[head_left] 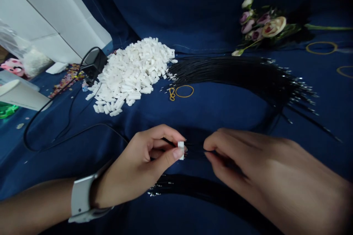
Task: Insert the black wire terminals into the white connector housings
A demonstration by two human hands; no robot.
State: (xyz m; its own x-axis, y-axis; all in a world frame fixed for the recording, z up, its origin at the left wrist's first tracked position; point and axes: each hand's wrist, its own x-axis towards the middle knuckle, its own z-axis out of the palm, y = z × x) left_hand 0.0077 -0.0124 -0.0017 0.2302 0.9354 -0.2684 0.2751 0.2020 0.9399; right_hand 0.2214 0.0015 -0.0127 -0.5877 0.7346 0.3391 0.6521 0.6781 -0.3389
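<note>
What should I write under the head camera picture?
Left hand pinching a small white piece, right hand pinching thin black wire, near a white heap and wire bundle on blue cloth.

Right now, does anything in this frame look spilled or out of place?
Mildly: a black wire strays past the right end of the upper wire bundle, apart from the rest. Small multicolored bits lie strewn beside the black power adapter, looking spilled. No damage is evident.

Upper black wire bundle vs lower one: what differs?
Upper bundle shows silver tips at both ends; lower bundle only at its left, right end out of sight. Upper bundle lies beside the white pile; lower bundle sits below the left hand in frame. Both are black.
</note>
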